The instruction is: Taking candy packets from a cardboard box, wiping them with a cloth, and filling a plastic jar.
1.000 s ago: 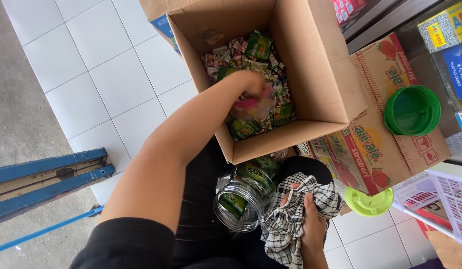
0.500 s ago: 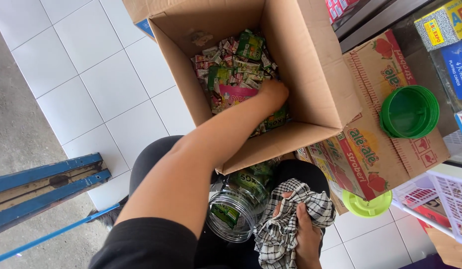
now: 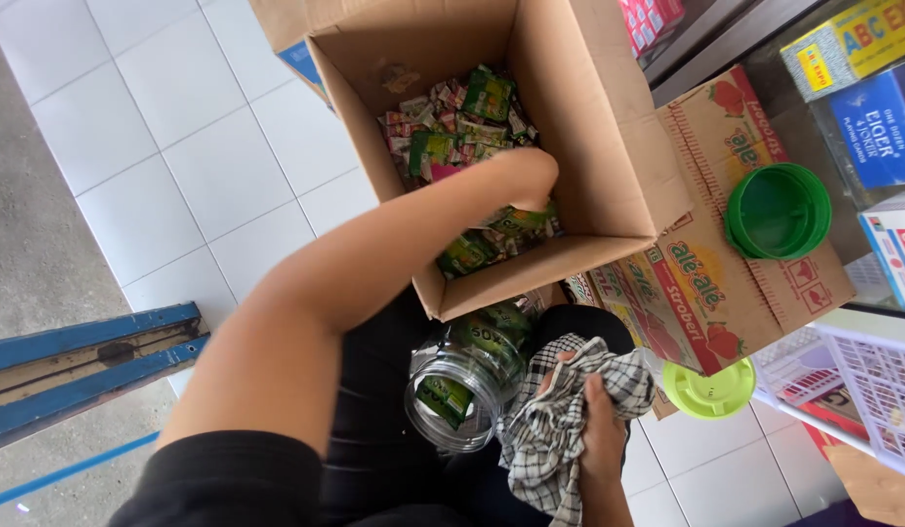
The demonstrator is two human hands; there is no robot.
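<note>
My left hand reaches deep into an open cardboard box. Its curled fingers are buried in a heap of small green and pink sachets, so I cannot see what they grip. Below the box, a clear plastic jar lies in my lap, mouth towards me, with a few green sachets inside. My right hand clutches a black-and-white checkered cloth right beside the jar.
A printed flat carton lies right of the box, with a dark green lid on it and a light green lid at its lower edge. A white basket and shelved boxes stand at right. A blue bench sits left.
My left hand has moved from the box's near side to its right side and dug into the sachets. The pink packet seen at the fingers earlier is out of sight. The right hand keeps the cloth.
</note>
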